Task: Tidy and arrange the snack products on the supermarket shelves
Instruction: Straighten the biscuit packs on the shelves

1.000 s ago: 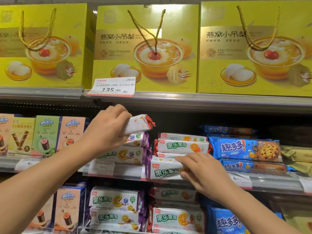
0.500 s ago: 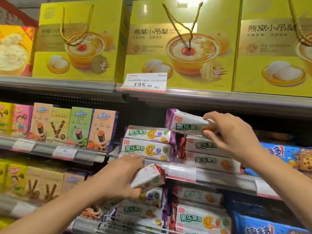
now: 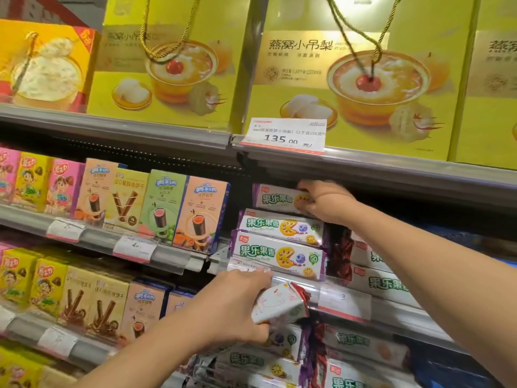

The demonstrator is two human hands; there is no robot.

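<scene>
My right hand (image 3: 327, 201) grips a purple-edged biscuit pack (image 3: 275, 198) and holds it on top of a stack of two like packs (image 3: 279, 239) on the middle shelf, just under the shelf above. My left hand (image 3: 235, 306) holds a white, red-ended biscuit pack (image 3: 279, 303) end-on, in front of the middle shelf's rail (image 3: 344, 302) and above more packs on the lower shelf (image 3: 282, 343). Red-edged packs (image 3: 372, 278) lie stacked to the right of the purple ones, partly hidden by my right forearm.
Upright wafer-roll boxes (image 3: 156, 205) fill the middle shelf to the left, with more boxes (image 3: 92, 301) below. Large yellow gift boxes (image 3: 349, 77) with cord handles stand on the top shelf behind a price tag (image 3: 284, 134). Blue packs (image 3: 447, 371) sit at lower right.
My right hand has carried the purple-edged pack left onto the purple stack. My left hand still holds the red-ended pack low by the rail. The view has shifted left.
</scene>
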